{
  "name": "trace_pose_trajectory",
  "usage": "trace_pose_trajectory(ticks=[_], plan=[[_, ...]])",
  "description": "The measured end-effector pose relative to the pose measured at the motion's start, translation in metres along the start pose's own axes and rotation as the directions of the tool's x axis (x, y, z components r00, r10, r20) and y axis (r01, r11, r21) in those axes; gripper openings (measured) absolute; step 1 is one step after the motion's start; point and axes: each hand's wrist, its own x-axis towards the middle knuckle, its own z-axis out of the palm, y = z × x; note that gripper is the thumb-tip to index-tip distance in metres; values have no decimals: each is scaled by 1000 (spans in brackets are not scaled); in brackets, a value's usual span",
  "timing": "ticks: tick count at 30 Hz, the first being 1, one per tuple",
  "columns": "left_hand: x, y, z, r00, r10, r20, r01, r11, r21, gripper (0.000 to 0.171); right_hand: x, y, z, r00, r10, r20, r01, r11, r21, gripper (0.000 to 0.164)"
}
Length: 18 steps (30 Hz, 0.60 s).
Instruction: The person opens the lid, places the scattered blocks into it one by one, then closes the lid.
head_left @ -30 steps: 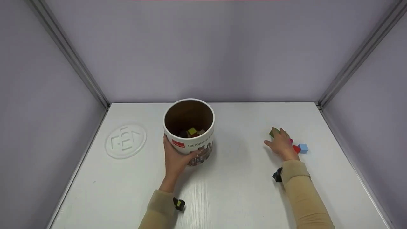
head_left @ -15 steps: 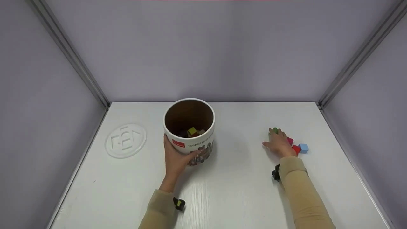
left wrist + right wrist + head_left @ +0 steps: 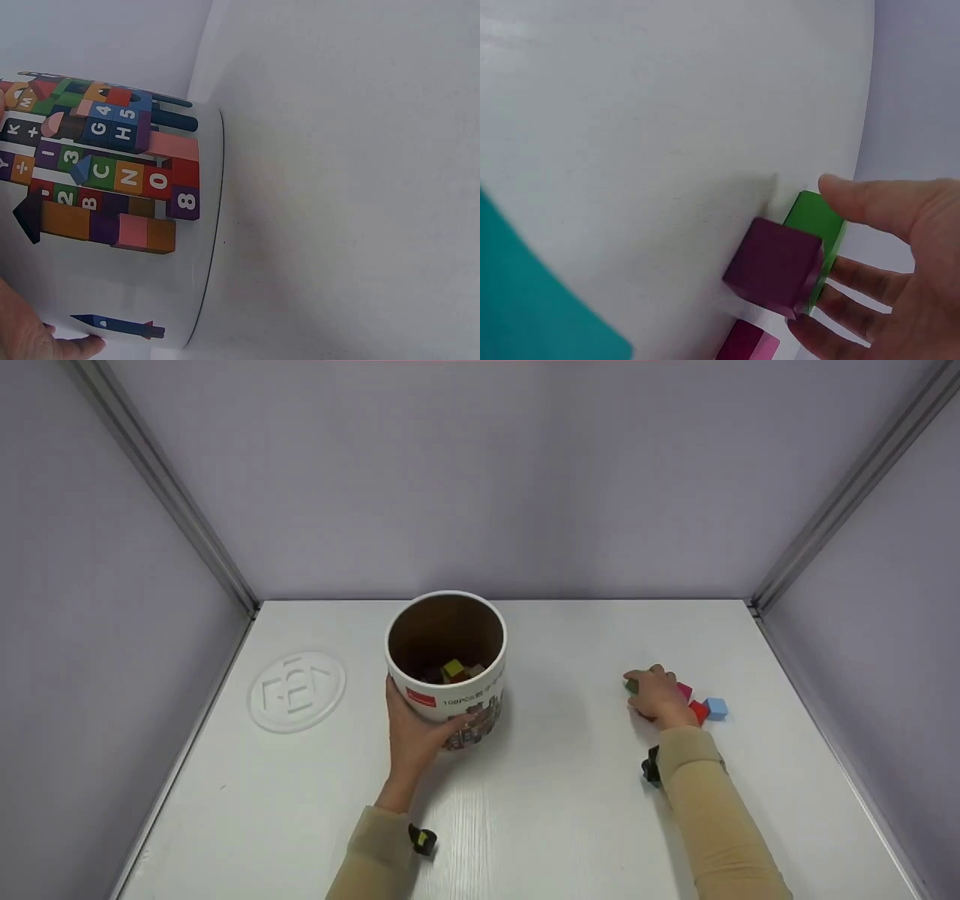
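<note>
A white cylindrical tub (image 3: 416,679), printed with colourful block pictures, stands upright left of the middle. My left hand (image 3: 415,739) grips its near side, thumb and fingers spread around the wall; part of that hand shows in the left wrist view beside the tub (image 3: 112,285). Several blocks lie inside, a yellow block (image 3: 453,668) on top. On the right, my right hand (image 3: 660,697) pinches a green block (image 3: 810,214) between thumb and fingers. A purple block (image 3: 774,264) lies right beside it, mostly hidden by the hand in the head view.
Close to the right hand lie a pink-red block (image 3: 684,691), a red block (image 3: 700,711) and a light blue block (image 3: 716,709). A clear round lid (image 3: 296,692) with raised letters lies at the left of the white table (image 3: 540,810). Grey walls (image 3: 480,480) enclose the table.
My right hand has shifted slightly left, its fingers curling in around the green block, which has moved left and nearer. The left hand and tub stay put.
</note>
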Motion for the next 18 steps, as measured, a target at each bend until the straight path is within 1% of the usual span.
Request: trace_pose_trajectory(ticks=[5, 8, 12, 14, 18], plan=[[-1, 1, 0, 1000, -16, 1, 16, 1000, -11, 135, 3, 0, 2, 998, 15, 57, -18, 999, 50, 57], [-2, 10, -1, 1000, -16, -5, 16, 1000, -25, 134, 4, 0, 3, 997, 4, 78, -10, 997, 72, 54], [-2, 29, -4, 1000, 4, -10, -5, 999, -50, 132, 6, 0, 4, 997, -18, 74, 13, 998, 66, 48], [-3, 37, -5, 1000, 8, -5, -8, 999, -43, 130, 6, 0, 4, 997, -23, 72, 18, 998, 65, 47], [-3, 37, -6, 1000, 10, -6, -10, 999, -41, 130, 6, -1, 4, 998, -18, 58, 14, 997, 74, 49]])
